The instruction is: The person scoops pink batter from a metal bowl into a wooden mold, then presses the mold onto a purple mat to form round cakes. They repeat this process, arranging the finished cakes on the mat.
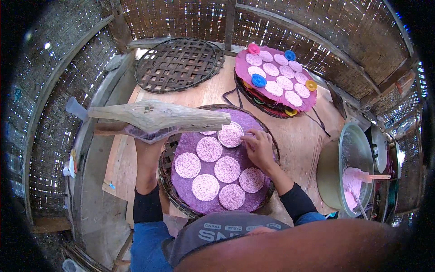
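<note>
Left grip [148, 147], closure indiscernible, seemingly holds wooden press [156, 115] clear; half-curled right grip [259, 148] touches, perhaps pinches, a pink round [229, 135] to steady it.

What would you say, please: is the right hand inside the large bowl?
No, the right hand is over the purple mat, left of the large bowl.

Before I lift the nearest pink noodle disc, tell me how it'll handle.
This pink noodle disc is probably floppy, being fine tangled strands, and its lacy surface may tear. Lying flat on the purple cloth, it likely won't roll.
</note>
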`<state>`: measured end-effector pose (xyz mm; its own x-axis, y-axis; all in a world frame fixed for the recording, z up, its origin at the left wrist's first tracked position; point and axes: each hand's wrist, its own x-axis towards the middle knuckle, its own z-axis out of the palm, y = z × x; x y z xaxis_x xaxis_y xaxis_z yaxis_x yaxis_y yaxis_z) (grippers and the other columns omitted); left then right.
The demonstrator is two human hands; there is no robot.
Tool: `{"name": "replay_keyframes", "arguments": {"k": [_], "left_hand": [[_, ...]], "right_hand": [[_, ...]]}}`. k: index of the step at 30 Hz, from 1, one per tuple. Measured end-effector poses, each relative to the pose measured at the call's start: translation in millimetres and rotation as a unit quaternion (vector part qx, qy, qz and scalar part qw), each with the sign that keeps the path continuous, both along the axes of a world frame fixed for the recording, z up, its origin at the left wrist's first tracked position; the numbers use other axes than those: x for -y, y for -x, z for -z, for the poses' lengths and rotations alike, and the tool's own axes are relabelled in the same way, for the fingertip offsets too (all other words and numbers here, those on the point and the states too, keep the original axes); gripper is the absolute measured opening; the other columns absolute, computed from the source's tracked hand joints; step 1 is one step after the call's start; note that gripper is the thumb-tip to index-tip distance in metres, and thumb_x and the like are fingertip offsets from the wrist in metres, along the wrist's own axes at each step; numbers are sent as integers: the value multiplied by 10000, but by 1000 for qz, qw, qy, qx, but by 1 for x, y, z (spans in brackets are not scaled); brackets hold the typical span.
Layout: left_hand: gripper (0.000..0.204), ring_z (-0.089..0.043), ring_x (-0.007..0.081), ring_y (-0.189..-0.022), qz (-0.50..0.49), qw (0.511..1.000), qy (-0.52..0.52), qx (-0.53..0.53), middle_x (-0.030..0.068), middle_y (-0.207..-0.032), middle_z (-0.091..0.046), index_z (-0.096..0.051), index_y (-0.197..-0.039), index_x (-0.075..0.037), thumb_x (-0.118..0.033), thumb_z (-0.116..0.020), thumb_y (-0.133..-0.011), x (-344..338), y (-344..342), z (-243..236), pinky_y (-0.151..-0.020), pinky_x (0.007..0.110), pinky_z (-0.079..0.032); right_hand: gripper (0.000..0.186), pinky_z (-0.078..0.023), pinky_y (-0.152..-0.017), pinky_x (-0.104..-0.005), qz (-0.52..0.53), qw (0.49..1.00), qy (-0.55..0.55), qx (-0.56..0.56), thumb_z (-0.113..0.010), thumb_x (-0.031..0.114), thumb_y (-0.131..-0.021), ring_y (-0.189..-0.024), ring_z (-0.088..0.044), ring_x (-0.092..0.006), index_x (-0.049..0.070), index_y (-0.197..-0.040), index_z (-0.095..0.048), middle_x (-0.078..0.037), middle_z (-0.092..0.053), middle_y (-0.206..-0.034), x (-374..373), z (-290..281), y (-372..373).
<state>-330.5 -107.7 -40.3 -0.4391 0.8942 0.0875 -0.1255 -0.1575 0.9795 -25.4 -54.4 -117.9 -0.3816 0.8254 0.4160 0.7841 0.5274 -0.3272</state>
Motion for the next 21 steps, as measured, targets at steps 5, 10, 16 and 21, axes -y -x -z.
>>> {"name": "replay_keyframes", "arguments": {"k": [5, 10, 16, 21], "left_hand": [[561, -570, 143, -826, -16, 998, -40, -47, 46, -965, -580, -474, -1112, -36, -29, -746, -622, -1, 0, 5, -671, 254, -462], [600, -569, 159, -911, -1, 999, -35, -33, 57, -1026, -573, -459, -1140, -34, -27, -743, -611, 3, -2, -1, -729, 266, -472], [582, -572, 164, -905, 7, 999, -16, -28, 66, -1018, -580, -470, -1126, -26, -10, -738, -610, 3, 1, 4, -747, 265, -472], [545, -565, 137, -872, 7, 1000, 15, -10, 63, -990, -574, -483, -1104, -14, -7, -746, -627, 7, 0, -6, -720, 241, -469]], "right_hand": [[215, -340, -873, -403, 27, 999, -14, 18, -606, 75, -707, -988, -520, -240, 174, -890, -662, -27, -571, -1028, 3, 3, -4], [212, -338, -866, -390, 7, 999, -19, 28, -617, 100, -725, -984, -511, -236, 169, -919, -666, -23, -567, -1029, 2, -2, 3], [175, -332, -853, -392, 18, 997, -53, 51, -648, 152, -710, -964, -510, -225, 177, -882, -668, -21, -567, -991, -9, -6, 6], [146, -322, -846, -407, 63, 996, -11, 67, -670, 200, -702, -959, -504, -208, 169, -844, -661, -21, -557, -973, -16, -9, 14]]}}
